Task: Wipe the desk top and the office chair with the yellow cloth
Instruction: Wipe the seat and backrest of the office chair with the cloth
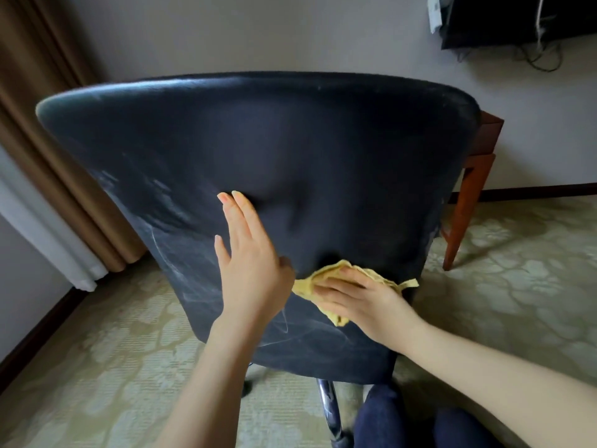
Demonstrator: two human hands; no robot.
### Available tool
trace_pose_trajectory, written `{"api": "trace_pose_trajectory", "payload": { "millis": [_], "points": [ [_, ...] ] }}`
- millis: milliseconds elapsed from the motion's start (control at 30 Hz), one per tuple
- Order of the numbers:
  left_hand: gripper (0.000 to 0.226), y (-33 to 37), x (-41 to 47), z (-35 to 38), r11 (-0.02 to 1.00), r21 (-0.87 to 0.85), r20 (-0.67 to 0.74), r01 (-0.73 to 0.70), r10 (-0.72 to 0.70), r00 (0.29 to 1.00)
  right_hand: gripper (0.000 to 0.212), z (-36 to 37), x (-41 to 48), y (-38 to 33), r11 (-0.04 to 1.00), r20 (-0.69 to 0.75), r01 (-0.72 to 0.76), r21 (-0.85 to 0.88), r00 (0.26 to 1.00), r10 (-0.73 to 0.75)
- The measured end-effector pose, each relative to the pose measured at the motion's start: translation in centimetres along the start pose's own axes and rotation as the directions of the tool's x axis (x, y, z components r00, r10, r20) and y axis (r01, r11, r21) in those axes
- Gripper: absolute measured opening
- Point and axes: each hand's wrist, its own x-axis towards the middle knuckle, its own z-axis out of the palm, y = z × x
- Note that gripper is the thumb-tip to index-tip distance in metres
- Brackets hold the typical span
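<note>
The black office chair fills the middle of the view, its worn backrest turned toward me. My left hand lies flat against the backrest with straight fingers pointing up. Just to its right, my right hand presses the crumpled yellow cloth flat against the lower backrest, fingers stretched leftward over it. Pale scuff marks streak the left and lower part of the backrest. Only a corner and one leg of the wooden desk show behind the chair's right edge; its top is hidden.
Brown curtains with a white liner hang at the left. A dark screen with dangling cables is mounted on the wall at top right. Patterned carpet covers the floor. The chair's chrome base and my knees in dark trousers are at the bottom.
</note>
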Motion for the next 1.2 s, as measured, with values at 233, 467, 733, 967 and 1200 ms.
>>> {"api": "trace_pose_trajectory", "payload": {
  "millis": [233, 467, 733, 967, 1200],
  "points": [
    [0.096, 0.2, -0.2, -0.8, 0.999, -0.044, 0.069, 0.017, -0.014, 0.998, 0.044, 0.0, -2.0, 3.9, 0.996, -0.028, -0.011, -0.084, 1.000, 0.008],
    [0.097, 0.1, -0.1, -1.5, 0.990, -0.140, 0.121, 0.012, 0.005, 0.993, 0.056, -6.7, 1.5, 13.5, 0.949, -0.235, -0.301, 0.097, 0.919, 0.315],
    [0.102, -0.4, -0.2, -2.1, 0.985, -0.169, 0.168, -0.036, 0.065, 0.984, 0.055, -11.8, 7.9, 17.2, 0.913, -0.399, -0.406, 0.044, 0.830, 0.389],
    [0.104, -1.3, -0.1, -2.1, 0.969, -0.229, 0.150, -0.096, 0.133, 0.980, 0.047, -13.4, 15.6, 16.1, 0.915, -0.455, -0.374, 0.149, 0.796, 0.399],
    [0.102, -3.7, -0.5, -2.6, 0.886, -0.403, 0.063, -0.230, 0.278, 0.959, 0.056, -13.1, 23.8, 11.3, 0.941, -0.330, -0.304, -0.151, 0.912, 0.242]
  ]
}}
